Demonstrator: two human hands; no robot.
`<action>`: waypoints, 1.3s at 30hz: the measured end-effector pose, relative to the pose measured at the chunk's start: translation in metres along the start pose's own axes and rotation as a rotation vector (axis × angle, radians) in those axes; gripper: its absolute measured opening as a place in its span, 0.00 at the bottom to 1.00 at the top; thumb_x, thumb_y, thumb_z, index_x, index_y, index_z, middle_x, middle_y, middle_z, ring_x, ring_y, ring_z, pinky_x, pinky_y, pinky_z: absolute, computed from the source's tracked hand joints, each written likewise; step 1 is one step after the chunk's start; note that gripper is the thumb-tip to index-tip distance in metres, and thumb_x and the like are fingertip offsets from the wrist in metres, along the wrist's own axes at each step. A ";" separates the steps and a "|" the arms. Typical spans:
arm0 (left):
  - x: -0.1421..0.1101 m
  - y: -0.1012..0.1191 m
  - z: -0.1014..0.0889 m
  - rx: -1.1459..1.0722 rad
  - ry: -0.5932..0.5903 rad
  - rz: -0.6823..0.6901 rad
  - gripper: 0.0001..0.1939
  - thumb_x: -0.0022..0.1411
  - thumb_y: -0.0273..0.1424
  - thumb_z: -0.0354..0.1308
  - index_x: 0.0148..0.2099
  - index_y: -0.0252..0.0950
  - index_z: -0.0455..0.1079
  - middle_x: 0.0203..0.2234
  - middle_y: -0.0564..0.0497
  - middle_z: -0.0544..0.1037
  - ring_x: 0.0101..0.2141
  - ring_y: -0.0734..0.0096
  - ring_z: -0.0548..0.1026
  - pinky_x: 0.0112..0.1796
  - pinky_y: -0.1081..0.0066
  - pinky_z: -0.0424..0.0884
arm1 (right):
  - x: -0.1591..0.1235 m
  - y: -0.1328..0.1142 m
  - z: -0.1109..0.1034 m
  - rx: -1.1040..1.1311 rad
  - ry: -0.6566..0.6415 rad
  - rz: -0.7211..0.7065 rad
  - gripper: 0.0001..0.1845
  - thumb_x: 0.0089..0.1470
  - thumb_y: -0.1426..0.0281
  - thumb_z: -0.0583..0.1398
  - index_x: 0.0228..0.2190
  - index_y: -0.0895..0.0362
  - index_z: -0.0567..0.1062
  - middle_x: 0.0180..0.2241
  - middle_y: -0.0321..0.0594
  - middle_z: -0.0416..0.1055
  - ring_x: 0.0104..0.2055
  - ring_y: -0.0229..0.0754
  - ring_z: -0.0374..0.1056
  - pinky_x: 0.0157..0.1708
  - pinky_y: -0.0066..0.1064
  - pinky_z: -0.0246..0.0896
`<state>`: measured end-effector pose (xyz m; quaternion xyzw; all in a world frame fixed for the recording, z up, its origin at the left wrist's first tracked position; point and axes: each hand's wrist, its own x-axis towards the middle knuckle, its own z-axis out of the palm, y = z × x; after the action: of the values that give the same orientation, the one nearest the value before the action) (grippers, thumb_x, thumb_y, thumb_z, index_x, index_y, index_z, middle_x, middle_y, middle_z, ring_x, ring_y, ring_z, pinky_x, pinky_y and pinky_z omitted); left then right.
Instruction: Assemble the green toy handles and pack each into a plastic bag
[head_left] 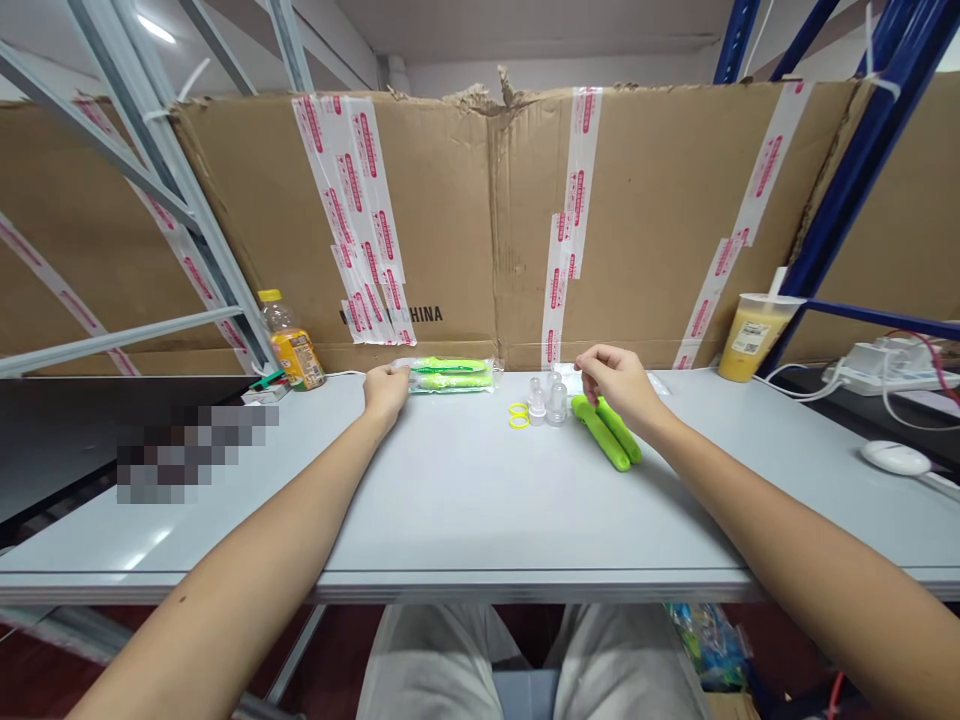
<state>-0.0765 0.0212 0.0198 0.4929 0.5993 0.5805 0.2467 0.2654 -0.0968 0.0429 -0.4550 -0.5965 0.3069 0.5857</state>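
My left hand (386,396) is closed on the left end of a clear plastic packet (454,375) with bright green long pieces inside, near the cardboard at the back of the table. My right hand (616,385) is curled over the far end of two green stick-like pieces (606,440). Its fingertips point down and bunch together; whether they hold anything is hidden. Left of that hand stand small clear plastic bottle-shaped pieces (556,402). Beside them lie yellow rings (518,416). A flat white-and-clear wrapper (660,384) shows partly behind my right hand.
A juice bottle (296,345) stands at the back left by a small box (266,390). At the back right are a cup of yellow drink (754,340), a white mouse-like object (895,458) and a power strip (892,360). A cardboard wall (450,220) closes the far side.
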 end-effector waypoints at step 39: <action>-0.117 0.047 0.059 -0.267 -0.754 0.250 0.11 0.63 0.38 0.57 0.35 0.35 0.65 0.26 0.52 0.73 0.22 0.75 0.67 0.26 0.70 0.66 | -0.002 -0.026 -0.020 -0.076 -0.126 0.125 0.09 0.51 0.64 0.57 0.27 0.55 0.63 0.25 0.37 0.66 0.27 0.41 0.68 0.24 0.30 0.60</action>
<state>0.0343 -0.0620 0.0193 0.7038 0.3220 0.4573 0.4381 0.2800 -0.1118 0.0679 -0.4929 -0.6140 0.3480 0.5089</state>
